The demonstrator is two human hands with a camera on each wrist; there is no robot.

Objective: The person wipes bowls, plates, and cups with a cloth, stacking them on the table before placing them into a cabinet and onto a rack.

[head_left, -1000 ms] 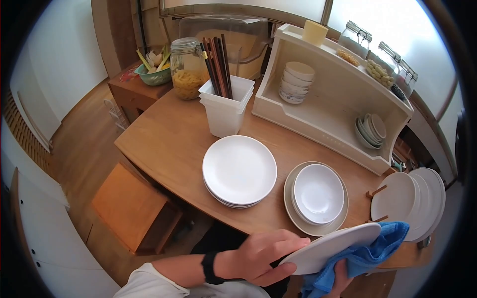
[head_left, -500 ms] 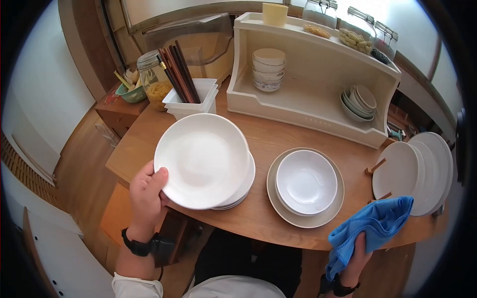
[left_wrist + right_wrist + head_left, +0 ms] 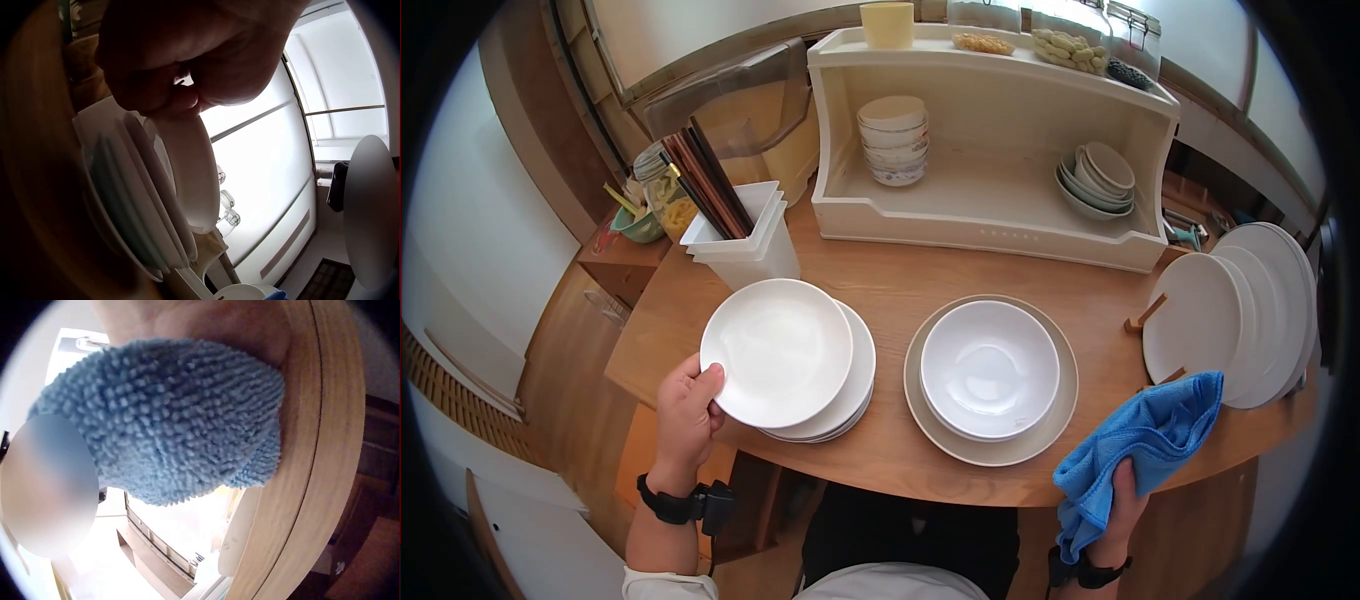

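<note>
A white plate (image 3: 777,352) is gripped at its left rim by my left hand (image 3: 683,415), thumb on the top face. It overlaps the stack of white plates (image 3: 858,375) near the table's front edge. From the left wrist view, the held plate (image 3: 192,169) is tilted just over the stack (image 3: 134,187). My right hand (image 3: 1122,510) holds a bunched blue cloth (image 3: 1140,445) by the table's front right edge. The cloth's looped pile (image 3: 162,419) fills much of the right wrist view.
A white bowl (image 3: 990,370) sits on a cream-rimmed plate (image 3: 1000,455) mid-table. Plates (image 3: 1195,325) stand in a wooden rack at right. Behind are a white shelf (image 3: 990,235) with bowls (image 3: 894,140) and a white container (image 3: 750,262) of chopsticks (image 3: 705,185).
The left hand first held the plate at front right against the cloth, then carried it left and lowered it over the stack. The right hand keeps the cloth. The head view has shifted.
</note>
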